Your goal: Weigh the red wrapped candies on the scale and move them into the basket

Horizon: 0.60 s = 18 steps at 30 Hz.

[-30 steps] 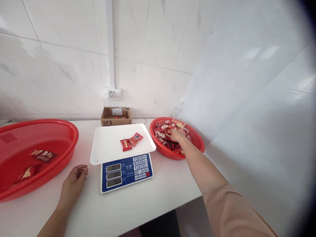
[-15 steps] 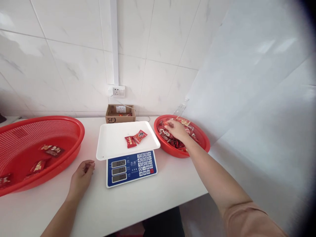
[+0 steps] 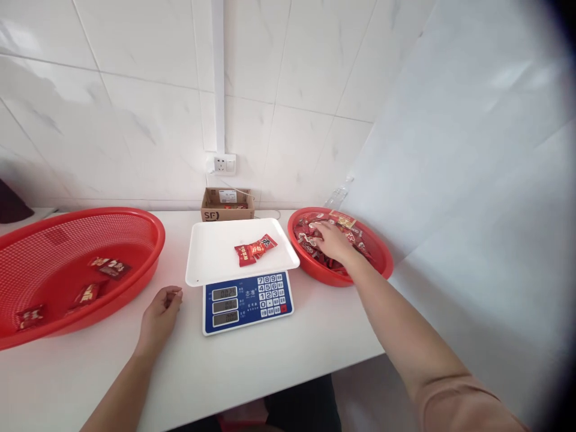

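Note:
My right hand reaches into the red basket on the right, fingers apart over a heap of small red packets. Its fingertips are at the packets, with nothing plainly gripped. Resting on the table left of the digital scale, my left hand has its fingers curled in, and nothing shows in them. On the scale's white tray lies a small cluster of red snack packets, overlapping one another. The scale's displays are lit but hard to read.
A larger red basket with several packets stands on the left. Behind the scale are a small cardboard box and a wall socket. A clear plastic bottle lies behind the right basket. White sheeting hangs at the right.
Another red packet now lies between the two on the tray. My right hand is still over the right basket, its fingers lower among the packets. The view has shifted slightly left.

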Each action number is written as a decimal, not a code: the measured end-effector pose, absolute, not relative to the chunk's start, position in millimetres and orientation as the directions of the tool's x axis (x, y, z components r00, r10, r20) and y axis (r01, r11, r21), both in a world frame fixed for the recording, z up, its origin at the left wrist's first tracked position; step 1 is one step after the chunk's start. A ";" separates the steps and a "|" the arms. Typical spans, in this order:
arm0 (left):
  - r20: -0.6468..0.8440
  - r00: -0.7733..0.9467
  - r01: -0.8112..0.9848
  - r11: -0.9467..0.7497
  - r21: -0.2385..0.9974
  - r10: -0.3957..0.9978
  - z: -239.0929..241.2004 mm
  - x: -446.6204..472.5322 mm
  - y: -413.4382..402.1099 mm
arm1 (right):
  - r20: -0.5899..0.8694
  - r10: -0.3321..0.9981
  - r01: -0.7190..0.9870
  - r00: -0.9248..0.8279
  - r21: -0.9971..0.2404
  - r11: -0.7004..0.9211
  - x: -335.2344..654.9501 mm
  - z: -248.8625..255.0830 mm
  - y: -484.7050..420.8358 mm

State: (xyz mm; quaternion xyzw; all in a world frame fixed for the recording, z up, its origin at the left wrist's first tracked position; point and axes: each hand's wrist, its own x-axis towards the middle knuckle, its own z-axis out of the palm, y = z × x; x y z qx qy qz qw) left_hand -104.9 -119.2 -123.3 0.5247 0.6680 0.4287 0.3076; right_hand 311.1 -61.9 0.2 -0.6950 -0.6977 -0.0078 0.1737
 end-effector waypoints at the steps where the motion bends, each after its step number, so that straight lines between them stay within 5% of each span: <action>1: 0.037 -0.256 0.445 0.084 0.891 0.966 -123.3 -104.9 -118.5 | 0.163 0.981 0.976 0.105 -0.208 -0.070 327.9 0.5 -66.8; 6: 0.028 -0.246 0.480 0.097 0.872 0.969 -121.0 -103.8 -116.8 | -0.219 0.955 0.951 0.198 -0.195 -0.242 375.2 2.6 -90.8; 12: 0.010 -0.278 0.503 0.137 0.853 0.961 -112.1 -100.9 -120.8 | -0.147 0.983 0.962 0.110 -0.232 -0.143 380.9 2.0 -92.5; 18: 0.009 -0.282 0.492 0.137 0.860 0.959 -113.8 -101.1 -120.9 | 0.082 0.961 0.887 0.266 -0.411 -0.210 378.0 11.1 -88.9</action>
